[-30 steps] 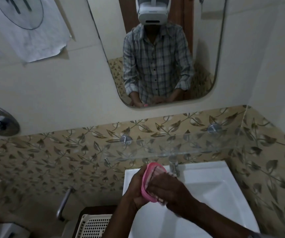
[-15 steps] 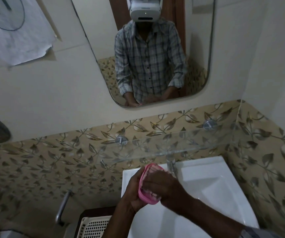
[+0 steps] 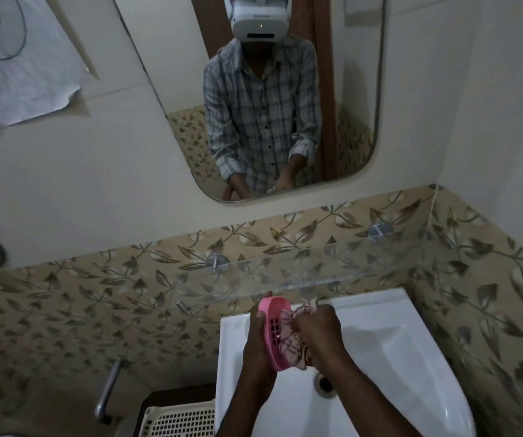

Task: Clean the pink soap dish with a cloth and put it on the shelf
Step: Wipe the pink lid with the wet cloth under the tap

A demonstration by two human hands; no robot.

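Note:
The pink soap dish (image 3: 272, 329) is oval with slots in its floor, held on edge over the white basin (image 3: 380, 351). My left hand (image 3: 255, 345) grips it from the left side. My right hand (image 3: 320, 335) presses a crumpled pale checked cloth (image 3: 288, 339) into the dish's hollow. The clear glass shelf (image 3: 301, 272) juts from the leaf-patterned tiles just above and behind the dish; nothing stands on it.
A mirror (image 3: 260, 99) above the shelf reflects a person in a plaid shirt. The basin drain (image 3: 325, 384) lies under my right wrist. A cream slotted basket (image 3: 181, 421) sits left of the basin, beside a metal handle (image 3: 107, 392). The tiled right wall stands close.
The dish has turned so its slotted hollow faces the camera. My right hand has slid to the right rim, uncovering the cloth. The view has tipped downward slightly.

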